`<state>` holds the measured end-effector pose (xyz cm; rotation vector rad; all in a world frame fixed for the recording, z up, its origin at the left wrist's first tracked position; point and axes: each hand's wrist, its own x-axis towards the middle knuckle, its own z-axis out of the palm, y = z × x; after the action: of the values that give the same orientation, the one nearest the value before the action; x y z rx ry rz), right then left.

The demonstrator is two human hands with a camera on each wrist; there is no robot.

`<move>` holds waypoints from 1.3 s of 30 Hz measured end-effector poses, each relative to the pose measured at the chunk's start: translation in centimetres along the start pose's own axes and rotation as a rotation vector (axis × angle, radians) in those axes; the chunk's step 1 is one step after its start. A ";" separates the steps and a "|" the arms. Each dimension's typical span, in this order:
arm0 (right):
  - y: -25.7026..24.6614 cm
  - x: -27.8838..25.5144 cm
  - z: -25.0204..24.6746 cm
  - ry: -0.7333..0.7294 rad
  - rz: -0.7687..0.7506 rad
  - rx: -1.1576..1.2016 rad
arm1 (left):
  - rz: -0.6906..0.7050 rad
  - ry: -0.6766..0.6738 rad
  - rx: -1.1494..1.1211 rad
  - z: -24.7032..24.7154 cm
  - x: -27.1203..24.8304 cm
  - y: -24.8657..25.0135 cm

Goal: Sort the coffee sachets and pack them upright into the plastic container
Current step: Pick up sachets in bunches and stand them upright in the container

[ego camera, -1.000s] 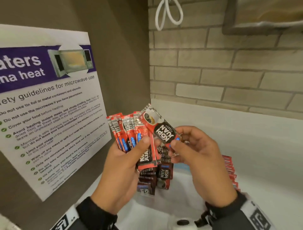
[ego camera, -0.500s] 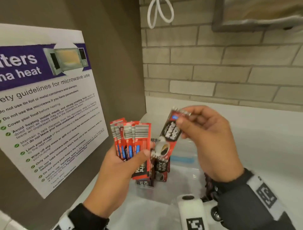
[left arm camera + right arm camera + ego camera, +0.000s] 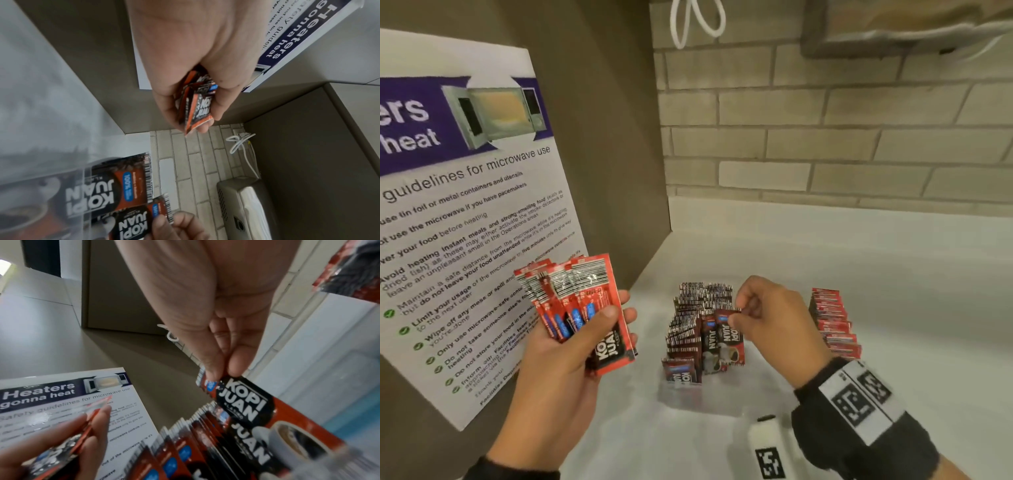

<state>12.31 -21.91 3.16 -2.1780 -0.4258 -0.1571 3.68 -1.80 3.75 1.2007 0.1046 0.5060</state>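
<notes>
Here the left hand [image 3: 571, 346] has its grip closed round a fanned bunch of red sachets [image 3: 582, 305], held up beside the microwave poster [image 3: 465, 212]. The right hand [image 3: 774, 322] pinches the top edge of one dark sachet [image 3: 729, 339], thumb against fingertips, standing upright at the front of the dark row [image 3: 698, 318] packed in the clear plastic container [image 3: 688, 401] on the white worktop [image 3: 893, 291]. A row of red sachets [image 3: 832, 322] stands just right of that hand.
</notes>
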 end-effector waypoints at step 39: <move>1.2 0.1 0.7 -0.416 0.256 -0.158 | -0.138 -0.005 0.005 -0.5 -0.4 -1.9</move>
<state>12.85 -22.01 1.83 -2.3993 -0.3684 0.4239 3.78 -2.10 1.74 1.1901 0.1834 0.3825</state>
